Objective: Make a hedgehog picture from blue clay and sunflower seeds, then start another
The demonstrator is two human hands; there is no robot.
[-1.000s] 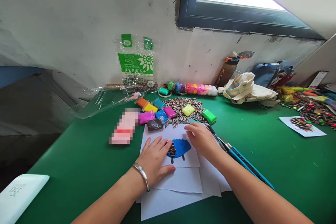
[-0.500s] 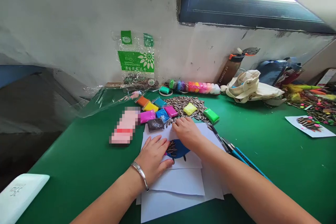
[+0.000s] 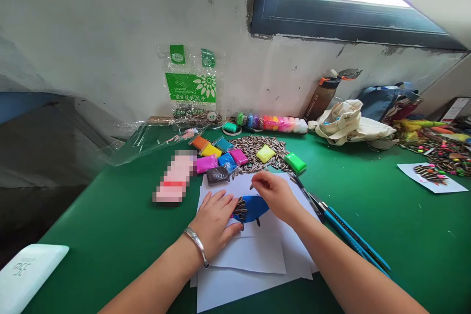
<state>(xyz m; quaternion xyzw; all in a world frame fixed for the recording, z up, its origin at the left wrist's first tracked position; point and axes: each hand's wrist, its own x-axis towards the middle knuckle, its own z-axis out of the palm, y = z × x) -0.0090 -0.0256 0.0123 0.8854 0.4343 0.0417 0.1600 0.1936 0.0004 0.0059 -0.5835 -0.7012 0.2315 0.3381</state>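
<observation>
White paper sheets [image 3: 243,279] lie stacked on the green table. On the top sheet is a flat blue shape [image 3: 253,207] with striped seeds [image 3: 241,209] set on its left part. My left hand [image 3: 217,216] rests flat on the paper with fingers spread, its fingertips at the left edge of the blue shape. Above the shape's upper right side, my right hand [image 3: 275,194] pinches a single dark seed [image 3: 251,187] between thumb and finger. It hides part of the blue shape.
Behind the paper are colored clay packets [image 3: 217,175] and a seed pile [image 3: 250,147]. Blue-handled tools [image 3: 349,235] lie to the right, with a decorated card [image 3: 434,176] farther off. A pixelated pink object [image 3: 176,176] is on the left, and a white device [image 3: 33,274] at lower left.
My right hand has drawn back from the seed pile's near edge, toward me and slightly right, and a seed now shows in its fingertips. My left hand has stayed put.
</observation>
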